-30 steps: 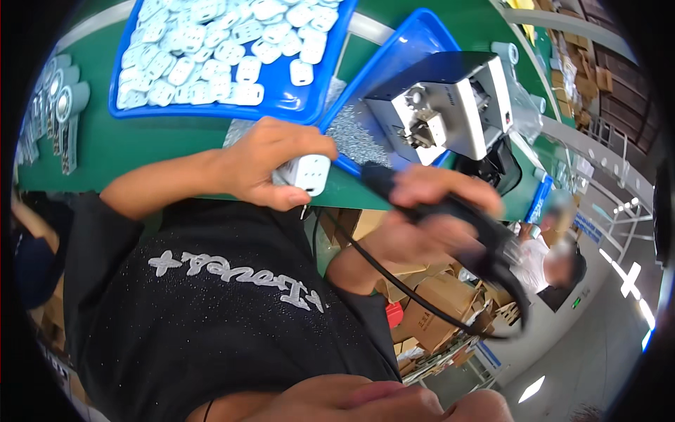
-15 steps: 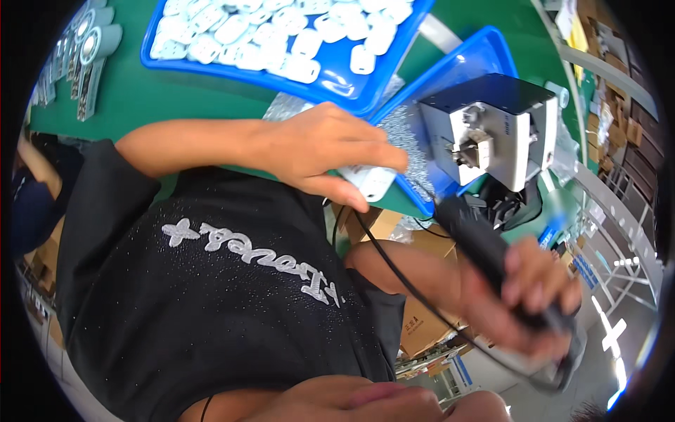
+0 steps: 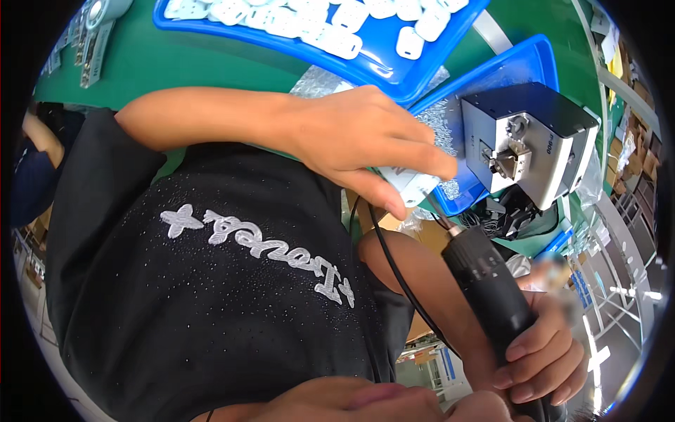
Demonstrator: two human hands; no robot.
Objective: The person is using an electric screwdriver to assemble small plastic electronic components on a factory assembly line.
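My left hand (image 3: 373, 137) pinches a small white plastic housing (image 3: 411, 188) between thumb and fingers, above the table's near edge. Most of the housing's far side is hidden under the fingers. My right hand (image 3: 545, 352) is wrapped around a black electric screwdriver (image 3: 489, 281), whose tip points up and left at the housing. Whether the bit touches the housing I cannot tell. Just beyond lies a blue tray of small silvery screws (image 3: 443, 130), and a boxy black-and-silver screw feeder (image 3: 531, 144) stands in it.
A larger blue tray (image 3: 281, 49) full of white housings sits at the far side of the green table (image 3: 140, 70). Grey handled parts (image 3: 98, 42) stand at the far left. A thin black cable (image 3: 394, 260) hangs before my shirt. Another person's arm (image 3: 42, 137) shows at the left edge.
My right hand has brought the screwdriver leftward, away from the screw feeder and closer to the housing. My left hand keeps its grip. The whole view has shifted slightly.
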